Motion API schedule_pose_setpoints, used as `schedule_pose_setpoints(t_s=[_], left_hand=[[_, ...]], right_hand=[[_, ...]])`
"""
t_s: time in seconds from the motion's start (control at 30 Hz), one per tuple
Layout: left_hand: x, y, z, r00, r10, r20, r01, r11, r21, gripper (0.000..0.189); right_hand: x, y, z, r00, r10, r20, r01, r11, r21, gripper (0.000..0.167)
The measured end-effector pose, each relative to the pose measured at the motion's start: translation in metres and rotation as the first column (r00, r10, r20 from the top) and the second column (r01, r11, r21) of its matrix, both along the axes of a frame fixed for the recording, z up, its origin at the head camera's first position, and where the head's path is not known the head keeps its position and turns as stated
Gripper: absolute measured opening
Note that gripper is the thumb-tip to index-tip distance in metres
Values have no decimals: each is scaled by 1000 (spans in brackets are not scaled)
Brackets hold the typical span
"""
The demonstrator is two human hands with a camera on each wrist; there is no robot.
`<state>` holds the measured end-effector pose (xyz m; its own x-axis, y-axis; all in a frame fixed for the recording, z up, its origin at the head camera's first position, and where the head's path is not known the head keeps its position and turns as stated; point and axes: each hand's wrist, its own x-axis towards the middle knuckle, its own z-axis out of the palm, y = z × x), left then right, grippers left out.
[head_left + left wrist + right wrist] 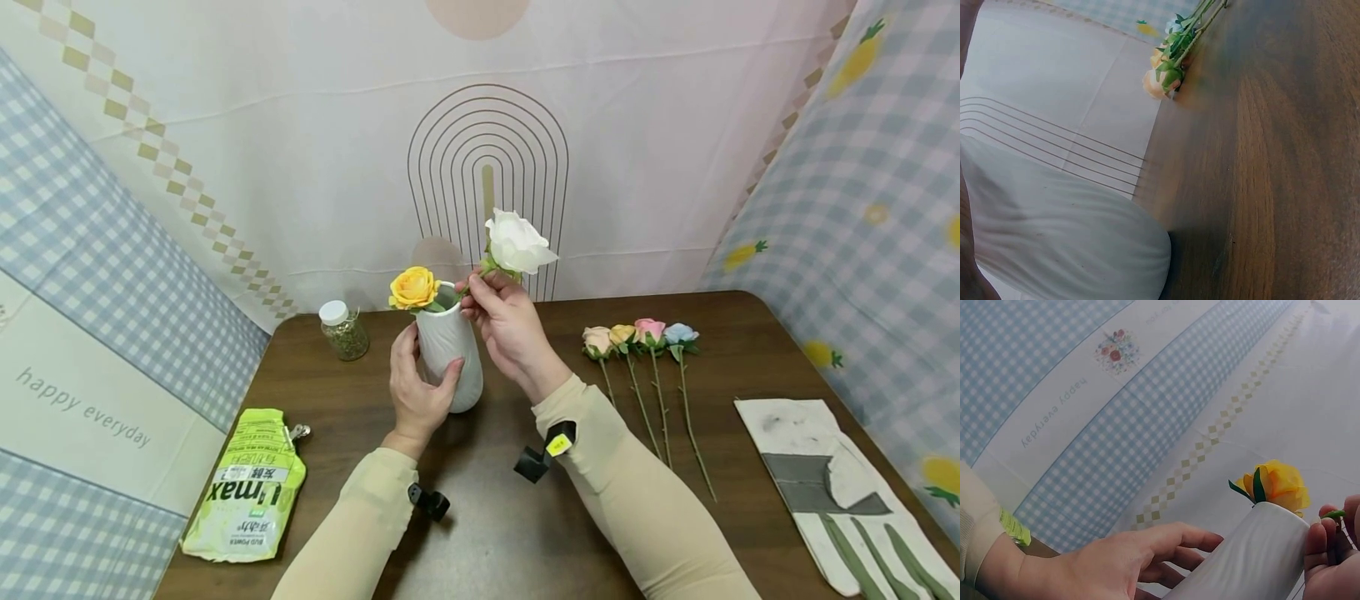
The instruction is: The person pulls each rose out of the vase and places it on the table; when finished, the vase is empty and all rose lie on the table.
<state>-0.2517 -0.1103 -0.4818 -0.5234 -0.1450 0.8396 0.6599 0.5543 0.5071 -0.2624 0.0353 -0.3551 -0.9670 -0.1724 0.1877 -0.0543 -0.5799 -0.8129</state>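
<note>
A white ribbed vase (452,358) stands on the table, slightly tilted in the head view. My left hand (422,390) grips its side, thumb in front and fingers around the left. A yellow rose (414,288) leans out over the left of the rim, its stem hidden inside. Just above the right of the rim, my right hand (508,325) pinches the stem of a white rose (517,242) close below the bloom. In the right wrist view, the fingertips (1317,540) are right at the mouth of the vase (1247,556), with a bit of green stem between them.
Several roses (651,333), peach, yellow, pink and blue, lie in a row to the right. Beyond them is a pair of work gloves (813,467). On the left are a white-capped jar (347,335) and a yellow-green pouch (251,492). A printed cloth (337,167) hangs behind the table.
</note>
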Motion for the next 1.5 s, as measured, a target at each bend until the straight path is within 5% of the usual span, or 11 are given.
schedule_pose_setpoints(t_s=[0.5, 0.93, 1.1, 1.23, 1.5], left_hand=[[-2, 0, -2, 1000, -1, -19, 2, 1000, 16, 76], [-2, 0, 0, 999, 4, -32, -4, 1000, 1, 76], [-4, 0, -1, 999, 2, -41, -1, 1000, 10, 74], [-4, 0, -1, 998, -7, -55, 8, 1000, 20, 73], [-3, 1, 0, 999, -5, -45, 6, 1000, 12, 73]], right_hand=[[-5, -3, -11, 980, -197, -17, 197, 978, 69, 5], [-4, -1, -7, 979, -197, -59, 194, 980, -54, 7], [-8, -1, -6, 977, -192, -96, 190, 981, -25, 5], [-13, 0, -6, 976, -188, -111, 190, 982, 9, 19], [-17, -1, -6, 974, -190, -125, 198, 979, 52, 9]])
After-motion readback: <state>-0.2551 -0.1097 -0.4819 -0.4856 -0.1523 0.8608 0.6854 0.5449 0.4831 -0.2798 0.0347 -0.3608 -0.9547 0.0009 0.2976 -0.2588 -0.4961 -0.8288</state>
